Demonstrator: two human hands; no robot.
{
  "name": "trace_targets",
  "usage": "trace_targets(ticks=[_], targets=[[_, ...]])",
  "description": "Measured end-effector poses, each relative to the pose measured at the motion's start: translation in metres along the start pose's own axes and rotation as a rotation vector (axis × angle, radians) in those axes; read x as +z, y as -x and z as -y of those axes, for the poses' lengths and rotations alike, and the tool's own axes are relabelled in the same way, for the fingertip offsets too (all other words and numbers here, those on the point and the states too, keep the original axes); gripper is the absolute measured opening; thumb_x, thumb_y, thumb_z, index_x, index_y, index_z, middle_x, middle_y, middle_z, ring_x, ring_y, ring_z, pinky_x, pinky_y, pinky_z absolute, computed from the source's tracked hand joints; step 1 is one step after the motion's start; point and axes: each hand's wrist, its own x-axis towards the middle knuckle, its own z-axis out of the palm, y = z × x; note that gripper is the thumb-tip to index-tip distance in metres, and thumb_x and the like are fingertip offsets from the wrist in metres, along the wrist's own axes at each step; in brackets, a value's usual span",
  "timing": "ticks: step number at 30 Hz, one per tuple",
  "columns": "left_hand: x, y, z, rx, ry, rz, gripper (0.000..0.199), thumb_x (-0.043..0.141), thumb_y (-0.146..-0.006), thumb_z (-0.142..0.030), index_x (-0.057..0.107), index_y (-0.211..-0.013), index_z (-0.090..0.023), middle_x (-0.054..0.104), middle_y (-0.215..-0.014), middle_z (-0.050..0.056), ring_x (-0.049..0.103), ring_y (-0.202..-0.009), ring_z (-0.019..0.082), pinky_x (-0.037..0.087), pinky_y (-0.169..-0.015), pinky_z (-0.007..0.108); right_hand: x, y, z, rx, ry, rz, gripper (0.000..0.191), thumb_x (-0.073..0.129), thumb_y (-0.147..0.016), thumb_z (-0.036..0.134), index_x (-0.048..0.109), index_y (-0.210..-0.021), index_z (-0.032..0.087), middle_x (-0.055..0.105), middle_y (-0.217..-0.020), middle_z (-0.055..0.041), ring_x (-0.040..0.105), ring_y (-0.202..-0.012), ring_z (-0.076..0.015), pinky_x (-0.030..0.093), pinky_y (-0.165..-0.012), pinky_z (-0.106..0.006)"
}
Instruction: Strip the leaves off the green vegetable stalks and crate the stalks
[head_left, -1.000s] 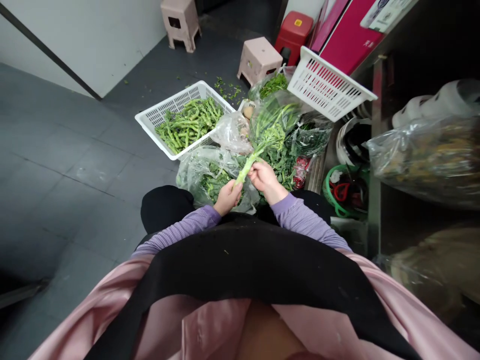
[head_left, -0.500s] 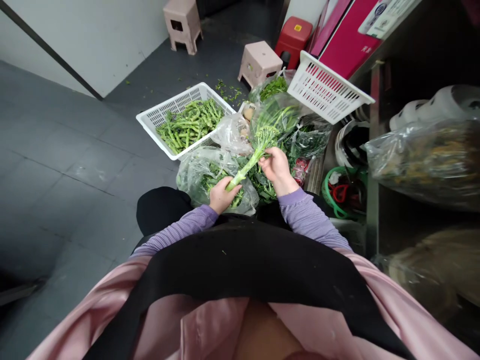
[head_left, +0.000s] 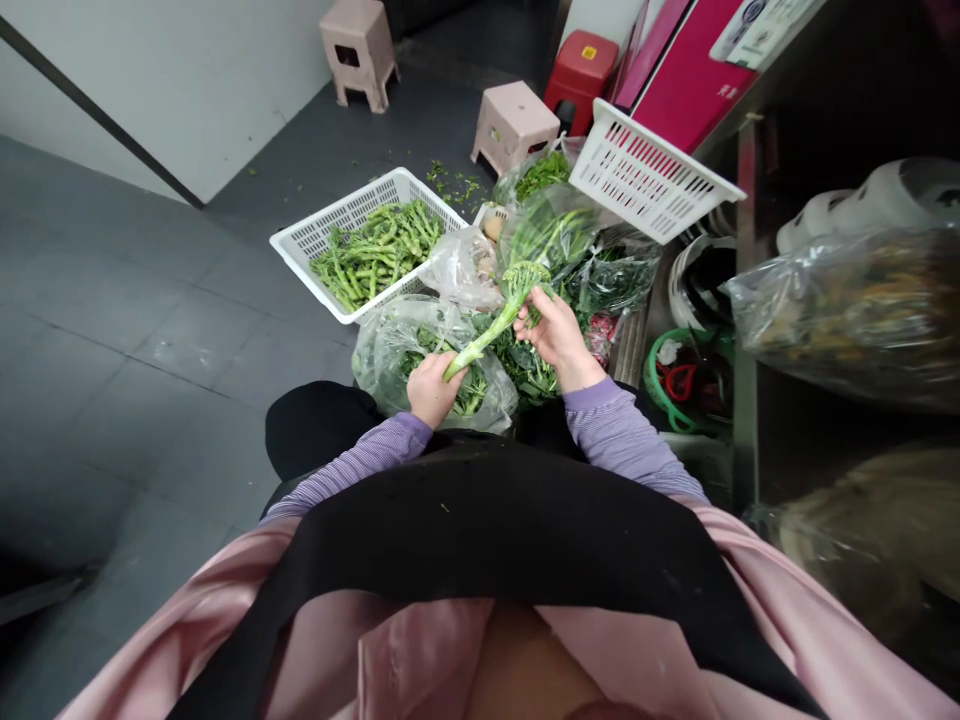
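Sitting leftmost on the gray floor (head_left: 165,320), a white basket (head_left: 306,272) holds a pile of green stalks. Pink stool (head_left: 361,55) behind it, by the wall. Next, a clear plastic bag (head_left: 375,350) with leafy greens, just in front of the person. Left hand (head_left: 433,388) above that bag, fingers clamped on the thick lower end of a stalk (head_left: 491,335). Stalk held up between both hands, over the greens, slanting away to the right, floret head at the far end. Right hand (head_left: 553,330) at the head, fingers curled near the florets; can't tell if they pinch it. Red stool (head_left: 581,70) farther back. Second white basket (head_left: 673,151) tilted, beyond the right hand. Then green basket (head_left: 650,385), red item (head_left: 681,382) inside. Far right: large clear bag (head_left: 855,320), yellowish contents, blurry.
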Motion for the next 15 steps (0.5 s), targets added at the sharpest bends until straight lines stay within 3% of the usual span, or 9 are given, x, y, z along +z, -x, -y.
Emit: trace_targets(ticks=[4, 8, 11, 15], targets=[[-0.01, -0.007, 0.005, 0.038, -0.197, 0.004, 0.027, 0.056, -0.083, -0.031, 0.068, -0.106, -0.024, 0.065, -0.094, 0.008, 0.058, -0.091, 0.021, 0.038, -0.075, 0.03, -0.002, -0.006, -0.002, -0.076, 0.09, -0.056, 0.035, 0.073, -0.066, 0.041, 0.048, -0.076, 0.02, 0.052, -0.053, 0.0078, 0.047, -0.038, -0.0052, 0.032, -0.032, -0.016], [-0.012, -0.012, 0.011, 0.011, -0.187, 0.002, 0.03, 0.058, -0.08, -0.028, 0.068, -0.109, -0.026, 0.064, -0.094, 0.008, 0.058, -0.092, 0.022, 0.037, -0.076, 0.032, 0.004, -0.012, -0.01, -0.126, 0.107, -0.203, 0.019, 0.066, -0.07, 0.026, 0.049, -0.073, 0.018, 0.051, -0.05, 0.0076, 0.046, -0.036, -0.0055, 0.033, -0.031, -0.016], [-0.003, -0.009, 0.007, -0.132, 0.044, 0.057, 0.026, 0.063, -0.076, -0.029, 0.068, -0.101, -0.024, 0.063, -0.09, 0.006, 0.058, -0.087, 0.019, 0.039, -0.072, 0.028, 0.013, -0.014, -0.022, 0.009, -0.028, -0.312, 0.008, 0.055, -0.073, 0.014, 0.049, -0.07, 0.017, 0.054, -0.051, 0.0052, 0.049, -0.038, -0.0055, 0.039, -0.034, -0.015], [0.017, 0.009, -0.006, -0.479, 0.667, 0.307, 0.019, 0.06, -0.078, -0.034, 0.059, -0.085, -0.016, 0.051, -0.061, -0.002, 0.045, -0.049, 0.008, 0.035, -0.049, 0.021, 0.021, -0.012, -0.048, 0.297, -0.23, -0.321, 0.014, 0.053, -0.071, 0.007, 0.045, -0.066, 0.018, 0.056, -0.053, 0.0044, 0.054, -0.045, -0.0047, 0.046, -0.042, -0.012]])
